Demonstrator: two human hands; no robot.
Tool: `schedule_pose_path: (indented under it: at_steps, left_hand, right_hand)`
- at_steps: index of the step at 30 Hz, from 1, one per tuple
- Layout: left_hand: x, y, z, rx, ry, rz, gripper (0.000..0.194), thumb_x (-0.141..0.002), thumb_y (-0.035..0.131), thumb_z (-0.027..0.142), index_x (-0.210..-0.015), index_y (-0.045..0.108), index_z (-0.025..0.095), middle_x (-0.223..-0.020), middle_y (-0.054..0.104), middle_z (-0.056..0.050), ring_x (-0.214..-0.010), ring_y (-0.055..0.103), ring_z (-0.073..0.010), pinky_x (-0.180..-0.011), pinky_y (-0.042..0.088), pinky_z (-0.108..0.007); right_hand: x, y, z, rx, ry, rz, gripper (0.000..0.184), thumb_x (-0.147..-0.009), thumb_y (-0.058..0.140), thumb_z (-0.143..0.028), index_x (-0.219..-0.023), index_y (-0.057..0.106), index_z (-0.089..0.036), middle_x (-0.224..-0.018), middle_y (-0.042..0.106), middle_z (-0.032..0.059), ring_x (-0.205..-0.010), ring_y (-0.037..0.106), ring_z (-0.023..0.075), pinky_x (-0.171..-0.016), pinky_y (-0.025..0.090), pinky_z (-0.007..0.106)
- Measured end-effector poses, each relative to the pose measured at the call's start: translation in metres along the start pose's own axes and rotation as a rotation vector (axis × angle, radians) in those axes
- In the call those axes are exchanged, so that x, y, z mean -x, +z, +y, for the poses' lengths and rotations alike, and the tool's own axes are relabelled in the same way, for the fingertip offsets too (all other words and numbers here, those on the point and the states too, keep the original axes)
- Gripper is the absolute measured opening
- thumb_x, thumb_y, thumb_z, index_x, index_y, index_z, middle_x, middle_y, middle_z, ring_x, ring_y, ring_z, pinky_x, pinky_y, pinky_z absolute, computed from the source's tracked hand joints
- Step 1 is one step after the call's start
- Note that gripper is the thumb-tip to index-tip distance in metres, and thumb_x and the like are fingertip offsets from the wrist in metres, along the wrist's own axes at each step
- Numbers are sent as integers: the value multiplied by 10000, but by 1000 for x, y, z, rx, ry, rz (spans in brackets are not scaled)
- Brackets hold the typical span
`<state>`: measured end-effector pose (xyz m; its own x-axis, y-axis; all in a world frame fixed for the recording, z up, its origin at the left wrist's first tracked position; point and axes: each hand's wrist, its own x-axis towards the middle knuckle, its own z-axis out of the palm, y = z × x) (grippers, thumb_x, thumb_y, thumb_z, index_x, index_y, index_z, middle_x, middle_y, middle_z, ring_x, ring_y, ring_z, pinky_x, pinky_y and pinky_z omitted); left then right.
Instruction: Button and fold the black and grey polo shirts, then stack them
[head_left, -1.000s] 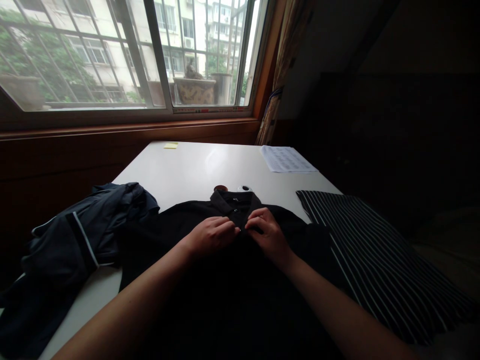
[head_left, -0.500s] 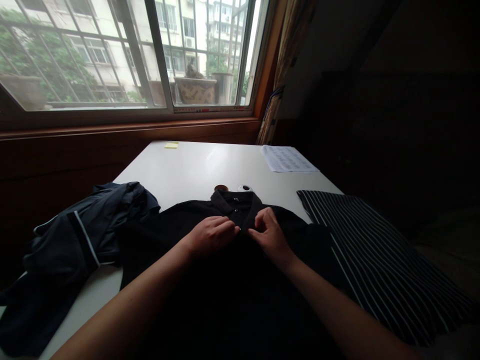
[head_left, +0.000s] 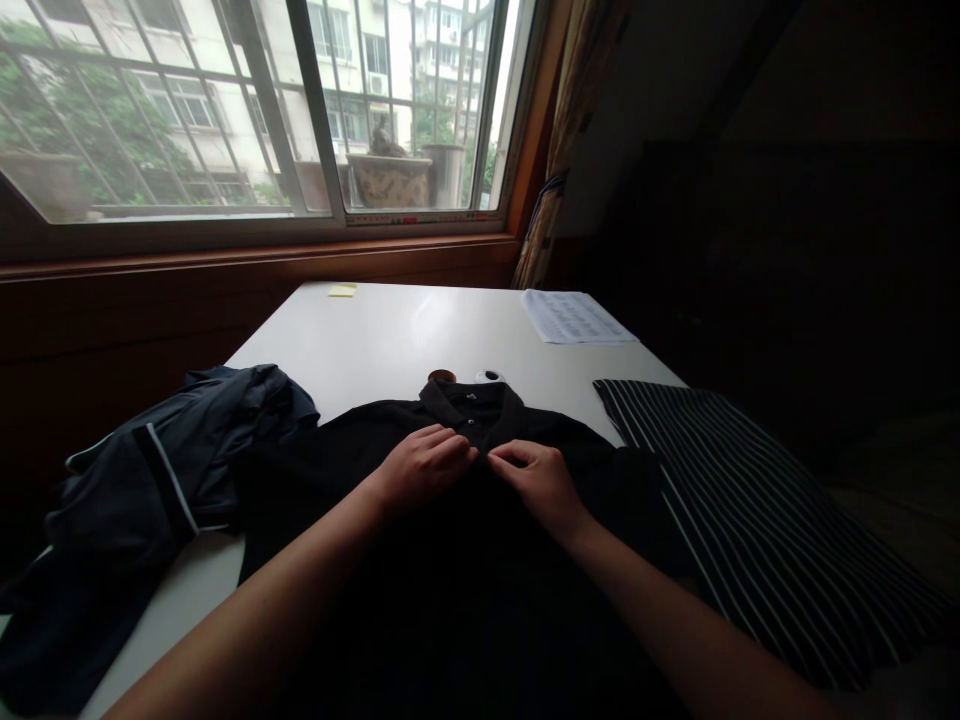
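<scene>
A black collared shirt (head_left: pixel 450 610) lies spread on the white table (head_left: pixel 382 335), its collar (head_left: pixel 442 400) toward the window. A small button (head_left: pixel 471 421) shows on the placket below the neck opening. My left hand (head_left: pixel 426 465) is closed, with thumb and fingers pinching the placket edge just under that button. From the other side, my right hand (head_left: pixel 538 480) pinches the placket too, thumb and forefinger together. Only a narrow gap parts the two sets of fingertips. Dark cloth hides exactly what lies between them.
A crumpled dark blue garment (head_left: pixel 172 460) lies at the left, and a black-and-white striped cloth (head_left: pixel 750 500) at the right. Beyond the collar are a brown round object (head_left: pixel 442 376) and a white one (head_left: pixel 491 377). Printed papers (head_left: pixel 574 317) and yellow notes (head_left: pixel 342 291) lie farther back.
My right hand's raised fingers have come down to meet the thumb in a pinch at the placket. The left hand has barely moved.
</scene>
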<state>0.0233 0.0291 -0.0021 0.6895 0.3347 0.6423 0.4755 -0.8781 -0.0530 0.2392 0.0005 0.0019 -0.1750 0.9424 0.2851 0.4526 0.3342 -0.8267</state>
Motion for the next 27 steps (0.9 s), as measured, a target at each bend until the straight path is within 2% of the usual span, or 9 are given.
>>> schedule_pose_path:
  at_steps: [5, 8, 12, 15, 18, 22, 27]
  left_hand:
    - [4, 1, -3, -74, 44, -48, 156, -1014, 466, 181, -1087, 604, 171, -931, 684, -56, -779, 614, -171, -737, 502, -343]
    - [5, 1, -4, -52, 39, -46, 164, -1015, 462, 182, -1097, 603, 175, -957, 695, -60, -810, 631, -176, -753, 505, -343]
    - [5, 1, -3, 7, 22, -61, 166, -1008, 469, 174, -1101, 607, 180, -978, 704, -64, -824, 638, -183, -773, 511, -348]
    - [5, 2, -4, 71, -13, -60, 162, -1004, 476, 178, -1088, 614, 185, -983, 713, -68, -830, 643, -188, -789, 517, -354]
    - [5, 4, -4, 167, -85, -24, 149, -998, 482, 188, -1016, 629, 195, -940, 717, -66, -816, 651, -180, -783, 527, -338]
    - [4, 9, 0, 338, -260, 55, 98, -964, 541, 195, -934, 634, 203, -903, 717, -55, -814, 670, -170, -764, 537, -299]
    - [3, 7, 8, 476, -482, 43, 79, -890, 610, 158, -911, 654, 221, -882, 719, -20, -790, 679, -161, -733, 529, -273]
  right_hand:
    - [4, 4, -3, -23, 5, 53, 129, -870, 683, -316, -860, 792, -248, -879, 778, 23, -844, 725, 225, -780, 546, 323]
    - [4, 5, -3, -76, 47, 69, 160, -853, 698, -344, -926, 798, -243, -939, 781, 40, -879, 729, 242, -774, 571, 335]
    - [2, 6, 1, -194, 164, 17, 220, -817, 724, -395, -927, 802, -221, -946, 785, 59, -827, 735, 254, -720, 596, 356]
    - [0, 6, 4, -239, 216, -20, 237, -791, 750, -409, -920, 803, -217, -922, 789, 57, -837, 736, 260, -782, 593, 386]
    - [0, 6, 5, -244, 213, -25, 243, -784, 761, -402, -941, 796, -220, -952, 789, 53, -906, 731, 266, -856, 575, 405]
    - [0, 5, 4, -226, 176, -25, 221, -804, 747, -379, -956, 780, -222, -976, 783, 43, -945, 721, 257, -896, 554, 398]
    - [0, 6, 1, -162, 100, -7, 157, -823, 737, -332, -939, 768, -231, -967, 772, 29, -941, 712, 236, -881, 540, 363]
